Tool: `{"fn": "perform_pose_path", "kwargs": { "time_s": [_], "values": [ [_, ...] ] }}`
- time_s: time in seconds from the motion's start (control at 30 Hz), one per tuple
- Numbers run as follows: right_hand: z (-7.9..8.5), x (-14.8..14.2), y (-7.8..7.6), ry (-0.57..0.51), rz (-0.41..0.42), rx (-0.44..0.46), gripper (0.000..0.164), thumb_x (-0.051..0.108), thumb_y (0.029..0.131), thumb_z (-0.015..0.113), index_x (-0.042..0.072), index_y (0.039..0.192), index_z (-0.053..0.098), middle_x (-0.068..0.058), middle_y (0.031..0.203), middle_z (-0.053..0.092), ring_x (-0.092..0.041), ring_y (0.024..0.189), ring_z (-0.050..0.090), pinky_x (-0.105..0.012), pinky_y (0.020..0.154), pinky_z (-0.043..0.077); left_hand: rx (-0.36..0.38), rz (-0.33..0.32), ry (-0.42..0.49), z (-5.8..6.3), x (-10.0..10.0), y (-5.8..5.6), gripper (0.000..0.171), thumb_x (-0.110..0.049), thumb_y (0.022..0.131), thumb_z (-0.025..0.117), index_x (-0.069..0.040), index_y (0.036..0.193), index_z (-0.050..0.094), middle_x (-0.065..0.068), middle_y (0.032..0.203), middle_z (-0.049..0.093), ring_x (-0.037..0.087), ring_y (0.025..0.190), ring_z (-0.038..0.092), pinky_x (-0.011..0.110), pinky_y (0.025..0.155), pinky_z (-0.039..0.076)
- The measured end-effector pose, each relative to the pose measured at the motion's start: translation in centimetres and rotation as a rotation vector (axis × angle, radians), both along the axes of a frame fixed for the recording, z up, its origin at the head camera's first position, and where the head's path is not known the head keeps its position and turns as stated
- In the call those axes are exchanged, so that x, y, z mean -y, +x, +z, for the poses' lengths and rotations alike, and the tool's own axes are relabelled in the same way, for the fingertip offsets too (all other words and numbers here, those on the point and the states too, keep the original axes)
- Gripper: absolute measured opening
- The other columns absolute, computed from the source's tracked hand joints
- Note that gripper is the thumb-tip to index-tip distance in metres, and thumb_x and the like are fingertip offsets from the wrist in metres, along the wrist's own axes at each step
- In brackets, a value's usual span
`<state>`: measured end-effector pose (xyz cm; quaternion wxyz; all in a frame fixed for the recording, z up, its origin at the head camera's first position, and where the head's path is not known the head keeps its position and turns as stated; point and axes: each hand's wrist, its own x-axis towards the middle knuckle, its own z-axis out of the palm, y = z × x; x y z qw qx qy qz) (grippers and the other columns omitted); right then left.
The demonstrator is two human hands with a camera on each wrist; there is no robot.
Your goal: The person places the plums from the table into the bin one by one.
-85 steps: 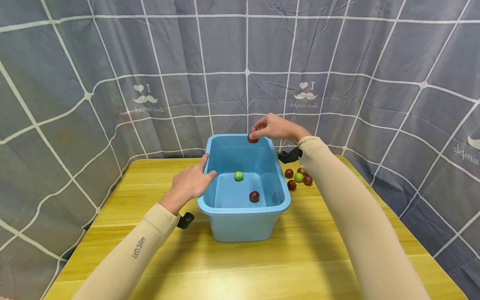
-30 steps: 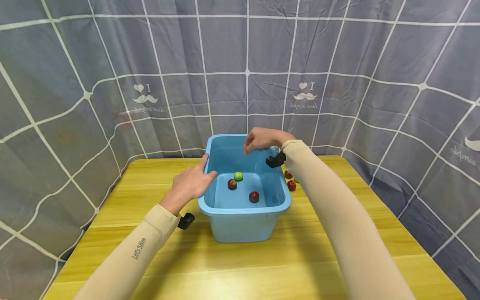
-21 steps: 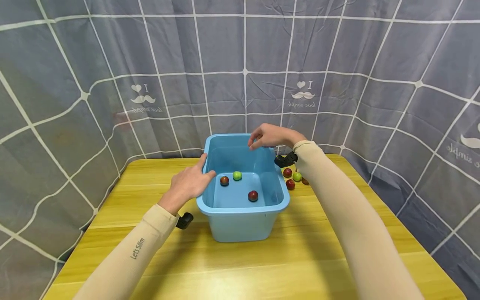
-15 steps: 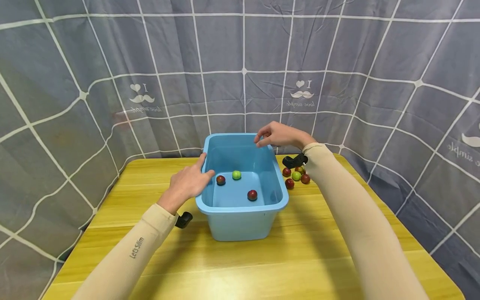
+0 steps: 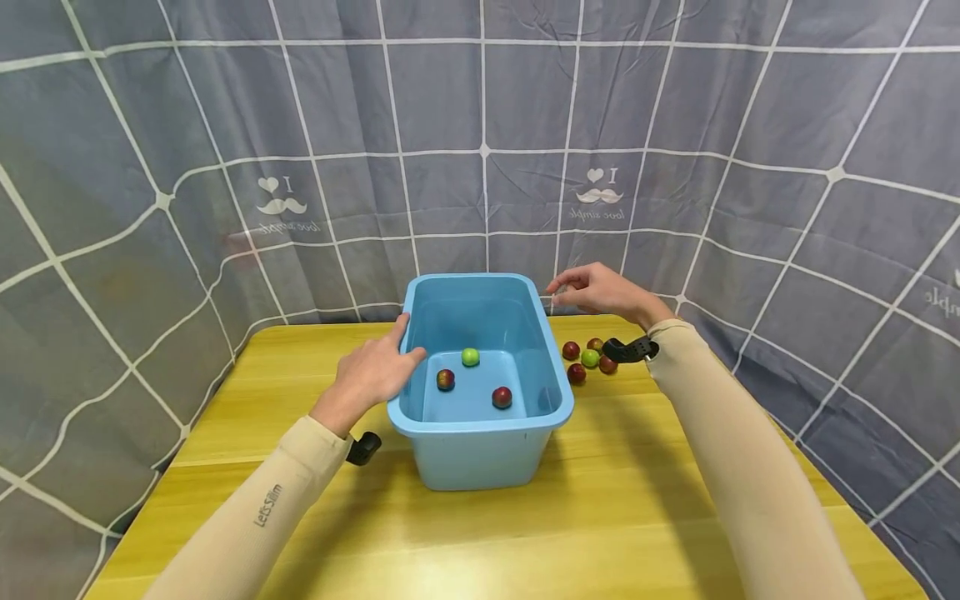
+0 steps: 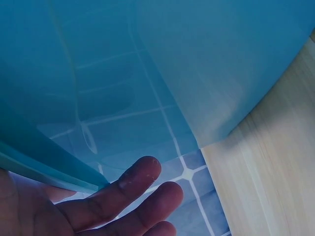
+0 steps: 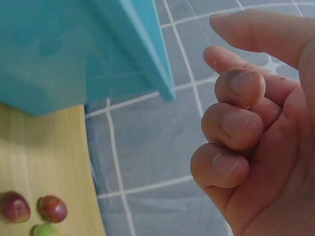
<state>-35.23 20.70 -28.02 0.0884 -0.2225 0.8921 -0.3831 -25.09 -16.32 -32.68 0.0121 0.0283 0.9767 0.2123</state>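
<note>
A light blue plastic tub (image 5: 480, 429) stands mid-table; one green plum (image 5: 470, 357) and two red plums, one to the left (image 5: 446, 380) and one nearer the front (image 5: 502, 397), lie apart on its floor. My left hand (image 5: 372, 369) holds the tub's left rim, thumb over the inside and fingers along the outside, as the left wrist view shows from below. Past the right rim, my right hand (image 5: 603, 292) hovers in the air. It holds nothing; in the right wrist view its lower fingers (image 7: 231, 125) curl loosely, with thumb and index apart.
Right of the tub, several plums sit in a cluster on the wooden table, mostly red (image 5: 576, 373) with one green (image 5: 590, 358). The right wrist view also catches red plums (image 7: 52, 209) near the table's back edge. A grey checked curtain (image 5: 450, 100) surrounds the table.
The red plum my right hand held has been let go and lies at the left inside the tub, after rolling. My right hand has moved right, out over the rim. The left hand stays put.
</note>
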Motion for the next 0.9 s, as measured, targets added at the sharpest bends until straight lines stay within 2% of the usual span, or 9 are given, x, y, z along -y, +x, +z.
{"fn": "perform_pose_path", "kwargs": {
  "time_s": [0.07,0.23,0.3,0.57,0.67,0.83,0.9],
  "values": [
    [-0.7,-0.8,0.1,-0.033,-0.010,0.010,0.033,0.029,0.097,0.067,0.011,0.125,0.068,-0.002,0.065,0.043,-0.018,0.055,0.036,-0.031,0.057,0.038,0.001,0.000,0.005,-0.2,0.1,0.1,0.078,-0.054,0.098,0.038,-0.025,0.164,0.010,0.018,0.124,0.065,0.029,0.086,0.062,0.040,0.061,0.042],
    [-2.1,-2.4,0.4,-0.119,-0.041,0.031,0.035,0.027,0.097,0.067,0.008,0.127,0.066,-0.005,0.070,0.045,-0.018,0.055,0.035,-0.030,0.057,0.037,0.008,0.006,0.011,-0.3,0.1,0.1,0.078,-0.054,0.098,0.037,-0.026,0.164,0.008,0.014,0.094,0.064,0.027,0.078,0.060,0.039,0.060,0.042],
    [-2.8,-3.1,0.3,-0.136,-0.047,0.038,0.038,0.028,0.097,0.067,0.007,0.129,0.064,-0.007,0.072,0.048,-0.018,0.056,0.036,-0.031,0.059,0.038,0.018,0.008,0.009,-0.3,0.2,0.0,0.078,-0.055,0.098,0.037,-0.026,0.164,0.007,0.012,0.087,0.061,0.027,0.076,0.060,0.039,0.059,0.041],
    [-5.9,-6.1,0.4,-0.238,-0.120,0.079,0.043,0.029,0.098,0.066,0.008,0.135,0.059,-0.002,0.071,0.045,-0.016,0.056,0.036,-0.031,0.062,0.039,0.016,-0.002,0.004,-0.1,0.0,-0.1,0.078,-0.055,0.098,0.037,-0.027,0.164,0.007,0.012,0.086,0.061,0.027,0.075,0.059,0.039,0.059,0.041],
    [-7.1,-7.1,0.4,-0.267,-0.133,0.093,0.045,0.030,0.098,0.066,0.008,0.137,0.058,0.000,0.070,0.042,-0.019,0.056,0.034,-0.031,0.061,0.038,0.019,-0.002,0.005,0.0,0.0,0.0,0.078,-0.054,0.098,0.037,-0.026,0.164,0.006,0.014,0.095,0.064,0.027,0.078,0.060,0.039,0.060,0.041],
    [-9.1,-8.3,0.2,-0.342,-0.167,0.144,0.046,0.029,0.097,0.068,0.009,0.137,0.057,0.002,0.069,0.039,-0.016,0.057,0.032,-0.030,0.060,0.036,0.017,0.002,-0.002,0.0,0.2,0.2,0.077,-0.054,0.099,0.036,-0.026,0.164,0.006,0.018,0.130,0.063,0.030,0.090,0.062,0.040,0.061,0.042],
    [-9.8,-8.9,0.3,-0.364,-0.183,0.148,0.046,0.028,0.098,0.067,0.008,0.137,0.056,0.002,0.069,0.039,-0.015,0.058,0.032,-0.031,0.060,0.035,0.015,-0.004,-0.004,0.0,0.1,0.1,0.077,-0.055,0.099,0.036,-0.027,0.164,0.006,0.019,0.133,0.062,0.031,0.093,0.062,0.040,0.061,0.042]
  ]
}}
